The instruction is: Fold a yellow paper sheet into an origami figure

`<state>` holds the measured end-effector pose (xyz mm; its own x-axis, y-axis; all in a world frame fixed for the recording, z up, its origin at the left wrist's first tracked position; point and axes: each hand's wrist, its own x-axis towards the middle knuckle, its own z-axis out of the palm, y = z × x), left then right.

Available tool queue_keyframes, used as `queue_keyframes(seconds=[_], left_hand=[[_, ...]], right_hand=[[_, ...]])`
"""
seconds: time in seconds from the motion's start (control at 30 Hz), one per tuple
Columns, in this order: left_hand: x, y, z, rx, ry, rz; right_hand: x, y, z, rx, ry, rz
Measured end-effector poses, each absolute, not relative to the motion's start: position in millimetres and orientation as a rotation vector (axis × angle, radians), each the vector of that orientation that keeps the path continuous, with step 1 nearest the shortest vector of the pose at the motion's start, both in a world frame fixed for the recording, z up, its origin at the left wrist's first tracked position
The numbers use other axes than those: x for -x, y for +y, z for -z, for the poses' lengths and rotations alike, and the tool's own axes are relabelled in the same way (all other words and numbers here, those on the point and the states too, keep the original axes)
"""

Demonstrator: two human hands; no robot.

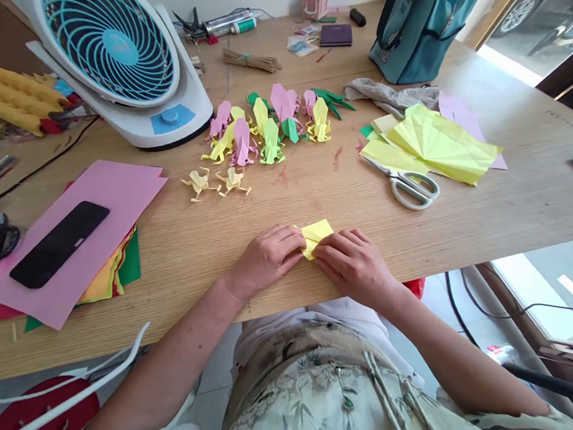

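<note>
A small piece of folded yellow paper lies near the table's front edge, creased across its face. My left hand grips its left side, fingers closed and knuckles up. On the right, my right hand presses its lower right part, with the fingers curled over it. The fingertips hide both ends of the paper. Beyond my hands stand several folded paper figures, among them a pink one, a light green one and a small cream one.
White-handled scissors lie by creased yellow sheets on the right. To the left, a black phone rests on pink paper. A white fan stands behind; a teal backpack sits at the back right.
</note>
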<state>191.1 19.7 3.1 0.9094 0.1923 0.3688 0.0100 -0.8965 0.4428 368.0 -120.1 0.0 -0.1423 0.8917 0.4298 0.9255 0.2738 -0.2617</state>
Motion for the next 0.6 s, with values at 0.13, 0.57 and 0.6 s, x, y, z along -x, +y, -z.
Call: queue_keyframes(seconds=[0.13, 0.57, 0.6], left_hand=[[-191.7, 18.6, -1.9, -2.694, 0.142, -0.577], [-195.1, 12.1, -7.2, -2.836, 0.177, -0.551], [-195.2, 11.7, -7.6, -2.823, 0.189, -0.55]], right_hand=[[-372.9, -124.2, 0.7, 1.601, -2.003, 0.026], [-399.0, -134.3, -3.6, 1.589, -1.891, -0.328], [-399.7, -134.1, -4.6, 1.592, -1.884, -0.35]])
